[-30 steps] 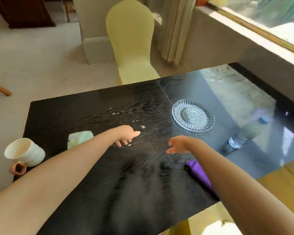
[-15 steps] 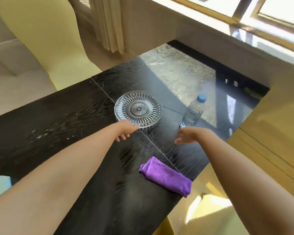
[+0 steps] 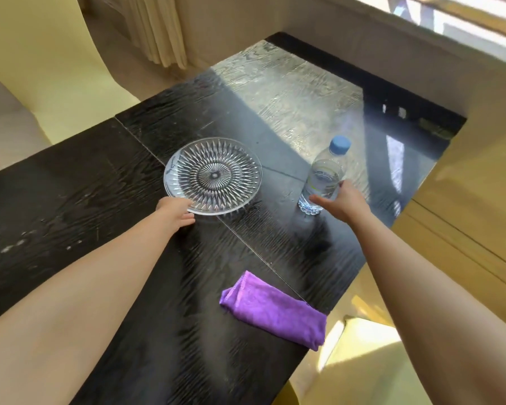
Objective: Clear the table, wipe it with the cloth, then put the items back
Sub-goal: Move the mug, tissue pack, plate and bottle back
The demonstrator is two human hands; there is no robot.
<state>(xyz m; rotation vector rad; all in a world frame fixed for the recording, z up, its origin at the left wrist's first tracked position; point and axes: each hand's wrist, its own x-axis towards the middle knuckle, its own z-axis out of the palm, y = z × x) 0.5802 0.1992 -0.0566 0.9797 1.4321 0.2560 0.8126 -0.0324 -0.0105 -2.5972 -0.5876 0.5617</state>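
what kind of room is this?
Probably a home dining area: a dark wood table with a covered chair drawn up, a glass plate and water bottle on it, curtained window beside.

Black table (image 3: pixel 79 182) with rippled wood grain, pale where sunlight falls. Clear glass plate (image 3: pixel 213 175) cut in a radiating starburst pattern. Clear plastic bottle (image 3: pixel 323 179) with a light blue cap (image 3: pixel 340 144). Plain bright purple cloth (image 3: pixel 275 311). Pale yellow chair cover (image 3: pixel 41 54). Cream, vertically pleated curtain (image 3: pixel 158 27).
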